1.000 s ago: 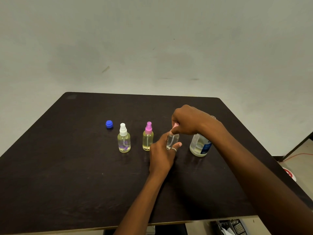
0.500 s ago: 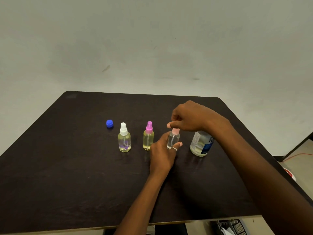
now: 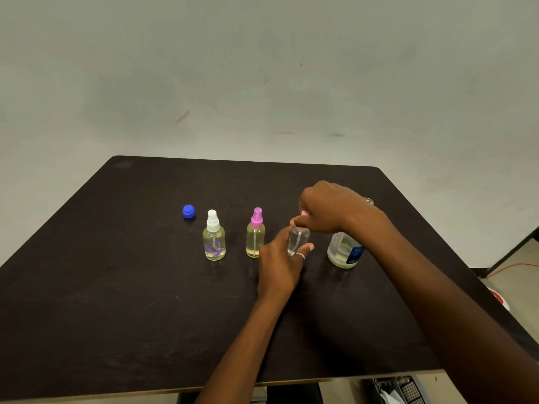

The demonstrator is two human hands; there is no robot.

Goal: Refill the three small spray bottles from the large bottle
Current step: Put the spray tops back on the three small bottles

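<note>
Three small spray bottles stand in a row on the dark table (image 3: 116,287). The white-capped bottle (image 3: 214,239) and the pink-capped bottle (image 3: 255,236) hold yellowish liquid. My left hand (image 3: 280,263) grips the body of the third small bottle (image 3: 297,240), which looks clear. My right hand (image 3: 326,208) pinches that bottle's pale pink spray top (image 3: 304,213) from above, and most of the top is hidden by my fingers. The large bottle (image 3: 344,250), with a blue label, stands behind my right wrist. Its mouth is uncapped.
A blue cap (image 3: 188,211) lies on the table left of the white-capped bottle. A plain wall stands behind the table. A red cable (image 3: 513,268) and a dark basket (image 3: 399,389) are on the floor to the right and below the table edge.
My right hand lifted a little from the third bottle's top half a second ago and has come back down onto it. My left hand has kept its grip on the bottle.
</note>
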